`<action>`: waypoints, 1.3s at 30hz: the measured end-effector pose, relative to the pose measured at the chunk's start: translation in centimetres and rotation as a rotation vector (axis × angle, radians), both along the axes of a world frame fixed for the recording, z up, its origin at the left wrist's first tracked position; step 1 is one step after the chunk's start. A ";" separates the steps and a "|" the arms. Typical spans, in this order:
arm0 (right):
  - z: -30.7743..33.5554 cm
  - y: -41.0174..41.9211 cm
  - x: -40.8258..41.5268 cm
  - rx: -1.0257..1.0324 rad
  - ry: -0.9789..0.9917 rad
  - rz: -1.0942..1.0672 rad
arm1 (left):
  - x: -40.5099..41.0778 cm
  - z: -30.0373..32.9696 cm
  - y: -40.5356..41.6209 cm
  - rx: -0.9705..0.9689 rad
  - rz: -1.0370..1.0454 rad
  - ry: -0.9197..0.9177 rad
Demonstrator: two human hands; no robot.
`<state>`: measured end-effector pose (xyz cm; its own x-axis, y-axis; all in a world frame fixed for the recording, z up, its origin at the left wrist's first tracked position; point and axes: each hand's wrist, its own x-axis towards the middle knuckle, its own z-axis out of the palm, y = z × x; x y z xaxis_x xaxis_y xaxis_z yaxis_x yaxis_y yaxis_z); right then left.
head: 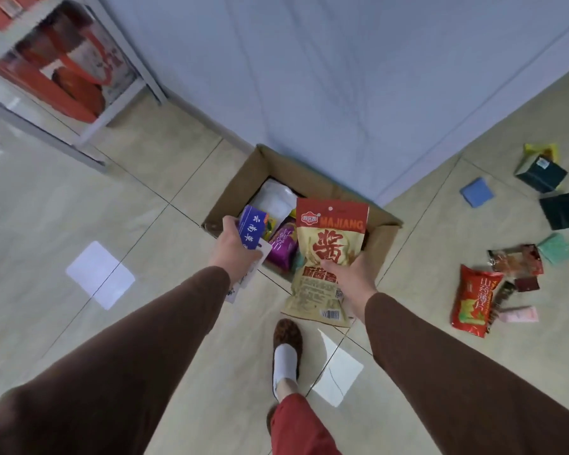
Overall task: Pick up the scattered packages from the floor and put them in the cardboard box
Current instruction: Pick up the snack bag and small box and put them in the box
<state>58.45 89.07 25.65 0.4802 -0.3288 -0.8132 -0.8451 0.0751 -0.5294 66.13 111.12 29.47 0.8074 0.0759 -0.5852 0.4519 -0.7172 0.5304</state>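
Left hand [234, 247] gripping a blue-and-white packet [252, 233], right hand [352, 274] gripping a red-and-tan bag [326, 257], both above the open cardboard box [385, 231] (already part-filled), more packages [473, 298] scattered on the floor [79, 208] to the right

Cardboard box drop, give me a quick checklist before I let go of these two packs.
1. Left hand grips the blue and white pack: ok.
2. Right hand grips the red and beige bag: ok.
3. Both packs held over the cardboard box: ok for the blue one; the big bag's lower end hangs out past the near edge, not ok.
4. Box flaps open: ok.
5. Room left in the box: cannot tell; a purple pack and a white pouch already lie inside.
6. Floor all picked up: not ok, the red packet and others remain at right.
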 end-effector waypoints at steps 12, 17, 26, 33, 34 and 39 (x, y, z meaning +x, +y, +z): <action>-4.8 1.9 7.8 -0.095 0.024 -0.120 | 11.3 -6.2 -1.2 0.062 -0.311 0.003; -2.9 1.7 5.8 -0.230 0.133 -0.057 | 11.3 -6.7 -1.6 0.134 -0.483 0.049; 0.8 0.9 0.1 -0.292 0.131 -0.129 | 8.3 -2.6 -4.9 0.136 -0.702 -0.007; 2.9 -3.2 -6.7 -0.281 0.103 -0.269 | 4.1 0.0 -11.3 0.121 -0.797 -0.038; 3.2 -4.0 -7.9 -0.279 0.102 -0.286 | 3.0 0.3 -12.6 0.125 -0.819 -0.043; 4.2 -9.7 -15.3 -0.255 0.097 -0.359 | -4.0 1.1 -19.7 0.140 -0.869 -0.044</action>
